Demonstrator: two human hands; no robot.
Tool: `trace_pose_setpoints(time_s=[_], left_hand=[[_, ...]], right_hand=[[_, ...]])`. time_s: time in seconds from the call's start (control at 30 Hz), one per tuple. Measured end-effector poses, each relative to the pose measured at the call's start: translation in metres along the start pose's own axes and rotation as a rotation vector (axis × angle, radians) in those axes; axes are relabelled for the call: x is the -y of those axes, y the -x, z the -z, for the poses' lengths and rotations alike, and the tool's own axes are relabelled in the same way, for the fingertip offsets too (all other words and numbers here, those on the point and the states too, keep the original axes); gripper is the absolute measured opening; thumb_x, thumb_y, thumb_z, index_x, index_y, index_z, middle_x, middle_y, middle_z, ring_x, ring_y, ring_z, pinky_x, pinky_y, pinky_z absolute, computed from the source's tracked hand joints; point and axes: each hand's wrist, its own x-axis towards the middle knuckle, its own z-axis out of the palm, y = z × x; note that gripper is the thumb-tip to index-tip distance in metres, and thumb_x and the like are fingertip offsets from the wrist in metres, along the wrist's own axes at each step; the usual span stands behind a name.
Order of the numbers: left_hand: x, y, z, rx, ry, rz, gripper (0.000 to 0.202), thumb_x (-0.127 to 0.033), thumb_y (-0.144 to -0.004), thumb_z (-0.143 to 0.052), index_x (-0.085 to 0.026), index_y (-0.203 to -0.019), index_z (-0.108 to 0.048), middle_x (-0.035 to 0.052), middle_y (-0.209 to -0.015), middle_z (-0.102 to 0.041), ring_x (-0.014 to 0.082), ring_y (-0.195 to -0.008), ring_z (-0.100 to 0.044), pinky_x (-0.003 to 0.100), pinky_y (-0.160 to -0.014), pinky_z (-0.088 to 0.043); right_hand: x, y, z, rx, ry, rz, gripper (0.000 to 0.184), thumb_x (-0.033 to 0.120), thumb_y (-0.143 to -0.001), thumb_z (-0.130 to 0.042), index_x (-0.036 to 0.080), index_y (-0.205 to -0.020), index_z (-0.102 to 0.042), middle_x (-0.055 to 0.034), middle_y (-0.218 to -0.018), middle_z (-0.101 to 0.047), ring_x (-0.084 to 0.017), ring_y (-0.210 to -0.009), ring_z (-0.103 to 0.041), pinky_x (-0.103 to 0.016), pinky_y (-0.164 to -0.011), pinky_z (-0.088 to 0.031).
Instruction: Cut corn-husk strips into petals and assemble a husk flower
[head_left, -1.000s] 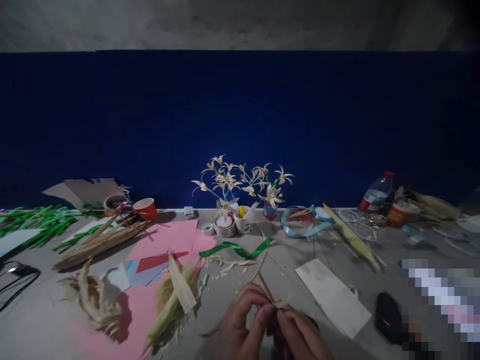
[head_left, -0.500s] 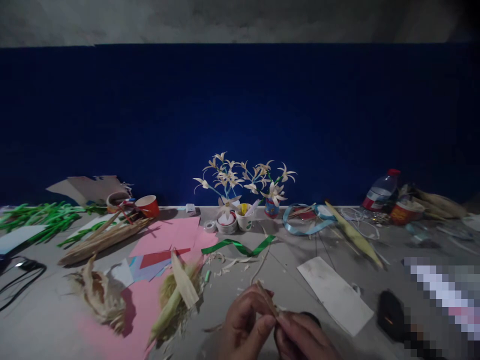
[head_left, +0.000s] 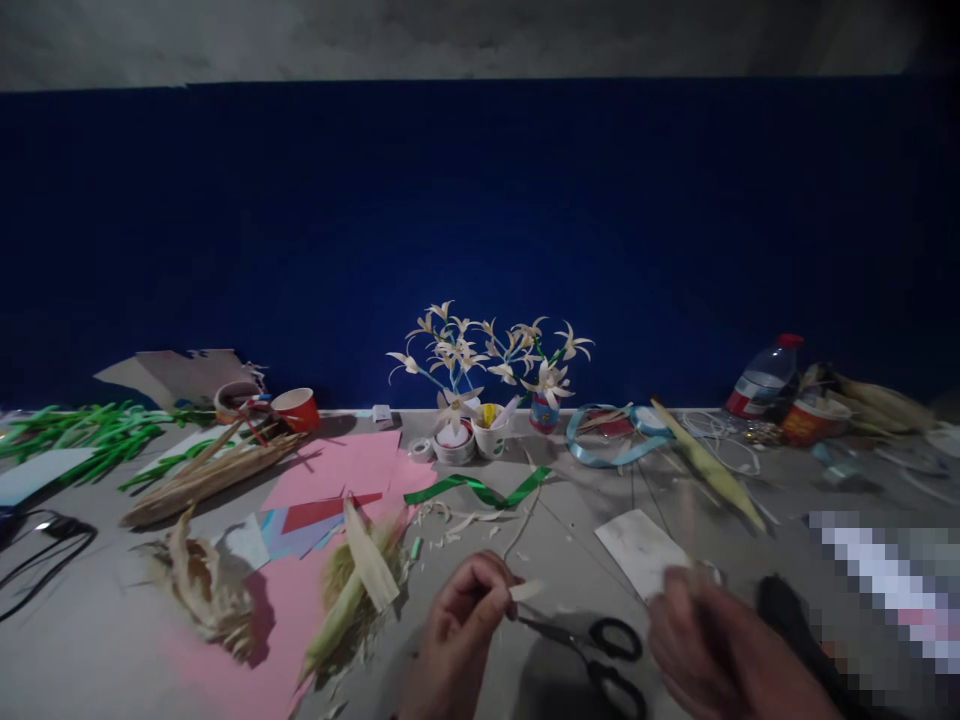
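Observation:
My left hand is low in the middle of the view, fingers pinched on a small pale husk strip that sticks out to the right. My right hand is blurred by motion to the right of it, above the white paper sheet; its fingers cannot be made out. Black-handled scissors lie on the table between the two hands. A corn cob in its husk rests on pink paper left of my left hand.
Paper flowers stand in small cups at the back by the blue wall. A green ribbon, blue ribbon, water bottle, red cup, dried husks, green strips and a black cable lie around.
My hands have come apart. The right hand has swung off to the right and blurred, uncovering the scissors. The left hand has kept the husk strip.

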Motion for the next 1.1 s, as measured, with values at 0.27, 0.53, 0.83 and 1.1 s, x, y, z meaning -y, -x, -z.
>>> trace_pose_setpoints(time_s=[0.27,0.53,0.83,1.1], left_hand=[[-0.017,-0.005,-0.008,0.259,-0.178,0.14,0.026,-0.037,-0.078,-0.073,-0.015,-0.072,-0.06,0.0009,-0.074,-0.053,0.0146,-0.071,-0.047,0.025,-0.066,-0.035],[0.001,-0.006,-0.013,0.244,-0.107,-0.087,0.023,-0.039,-0.079,-0.073,-0.018,-0.086,-0.066,0.0016,-0.081,-0.053,0.0159,-0.077,-0.053,0.027,-0.072,-0.041],[-0.009,-0.003,-0.022,0.17,-0.544,-0.317,0.009,-0.018,-0.087,-0.06,-0.019,-0.078,-0.059,0.005,-0.088,-0.059,0.0195,-0.086,-0.059,0.03,-0.077,-0.043],[-0.012,-0.003,-0.022,0.292,-0.636,-0.336,0.005,-0.018,-0.088,-0.058,-0.02,-0.083,-0.057,0.0052,-0.089,-0.06,0.0195,-0.088,-0.059,0.029,-0.078,-0.043]], right_hand=[[-0.001,-0.027,-0.028,0.137,0.54,0.199,0.021,0.038,-0.076,-0.073,0.019,-0.076,-0.067,0.0029,-0.072,-0.054,-0.013,-0.066,-0.047,-0.023,-0.06,-0.037],[-0.025,-0.034,-0.028,-0.026,0.237,-0.036,0.039,0.051,-0.064,-0.08,0.017,-0.069,-0.062,0.0033,-0.053,-0.06,-0.008,-0.048,-0.043,-0.021,-0.046,-0.024],[-0.02,-0.029,-0.034,-0.096,0.228,0.174,0.035,0.05,-0.064,-0.081,0.018,-0.069,-0.068,0.0007,-0.063,-0.066,-0.015,-0.063,-0.058,-0.025,-0.062,-0.044],[-0.015,-0.034,-0.034,-0.109,0.102,0.043,0.042,0.05,-0.062,-0.083,0.018,-0.068,-0.058,0.0073,-0.053,-0.051,-0.004,-0.043,-0.034,-0.016,-0.038,-0.023]])
